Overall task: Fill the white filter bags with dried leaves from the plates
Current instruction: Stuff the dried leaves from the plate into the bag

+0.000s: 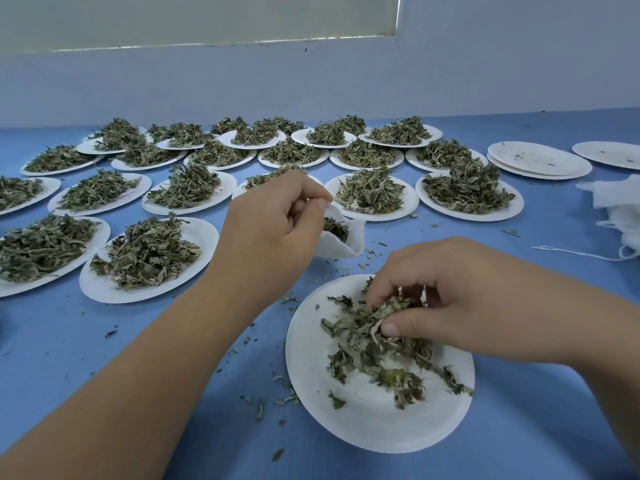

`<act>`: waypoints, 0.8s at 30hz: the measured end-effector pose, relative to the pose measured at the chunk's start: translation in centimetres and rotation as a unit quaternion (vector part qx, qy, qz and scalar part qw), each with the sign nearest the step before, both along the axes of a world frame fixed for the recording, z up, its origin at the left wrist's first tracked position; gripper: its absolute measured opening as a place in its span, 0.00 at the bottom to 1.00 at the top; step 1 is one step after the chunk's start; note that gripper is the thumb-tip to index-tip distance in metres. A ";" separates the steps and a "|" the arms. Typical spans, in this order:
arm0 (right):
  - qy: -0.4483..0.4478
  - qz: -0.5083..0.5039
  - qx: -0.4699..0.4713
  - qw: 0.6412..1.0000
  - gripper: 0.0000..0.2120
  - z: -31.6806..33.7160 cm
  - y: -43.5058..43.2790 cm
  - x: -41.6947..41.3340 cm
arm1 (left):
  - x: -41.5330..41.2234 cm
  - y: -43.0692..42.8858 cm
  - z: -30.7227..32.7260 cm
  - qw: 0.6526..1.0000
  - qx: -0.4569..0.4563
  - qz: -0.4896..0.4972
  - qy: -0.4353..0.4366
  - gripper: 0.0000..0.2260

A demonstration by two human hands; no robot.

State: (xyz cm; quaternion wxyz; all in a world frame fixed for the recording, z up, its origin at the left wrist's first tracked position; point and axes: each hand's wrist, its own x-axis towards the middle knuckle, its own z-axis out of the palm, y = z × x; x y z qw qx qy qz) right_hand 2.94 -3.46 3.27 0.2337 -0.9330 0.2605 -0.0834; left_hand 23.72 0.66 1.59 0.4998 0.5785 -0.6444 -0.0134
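Note:
My left hand (273, 223) pinches the rim of a white filter bag (348, 242) and holds its mouth open above the blue table; dark dried leaves show inside it. Close in front of me lies a white paper plate (346, 417) with a thin scatter of dried leaves (374, 355). My right hand (446, 299) rests on that plate, its fingers and thumb closed around a clump of the leaves. Part of the bag is hidden behind my left hand.
Several paper plates heaped with dried leaves (149, 251) fill the table's left and far side. Empty stacked plates (540, 161) and another (609, 154) sit at far right. A pile of white bags with strings (620, 209) lies at the right edge. Leaf crumbs dot the blue table (173, 341).

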 end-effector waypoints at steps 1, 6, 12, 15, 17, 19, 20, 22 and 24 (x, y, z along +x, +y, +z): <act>-0.007 -0.003 0.001 1.000 0.09 0.0 -0.1 0.0 | 0.0 0.0 0.0 1.000 -0.003 0.000 -0.004 0.06; -0.002 -0.003 -0.029 1.000 0.10 -0.4 -0.1 0.4 | 0.0 0.0 0.1 1.000 -0.009 0.001 -0.014 0.06; 0.036 0.013 -0.051 0.998 0.18 -0.6 -0.3 0.4 | 0.1 0.0 0.1 1.000 -0.011 0.008 -0.017 0.06; 0.044 0.018 -0.057 0.997 0.15 -0.6 -0.3 0.2 | 0.1 0.0 0.2 1.000 -0.010 0.007 -0.021 0.06; 0.059 0.027 -0.067 0.996 0.16 -0.9 -0.2 0.3 | 0.1 0.0 0.1 1.000 -0.007 0.008 -0.025 0.06; 0.070 0.036 -0.072 0.994 0.18 -1.1 -0.1 0.5 | 0.1 0.0 0.1 1.000 -0.004 0.005 -0.023 0.06; 0.071 0.038 -0.073 0.994 0.18 -1.2 0.0 0.7 | 0.1 0.0 0.1 1.000 -0.004 0.004 -0.023 0.06; 0.066 0.040 -0.076 0.994 0.16 -1.2 0.1 0.9 | 0.0 -0.1 0.0 1.000 -0.004 0.003 -0.023 0.06; 0.056 0.042 -0.080 0.994 0.13 -1.3 0.1 1.0 | 0.0 -0.1 0.0 1.000 -0.004 0.003 -0.024 0.06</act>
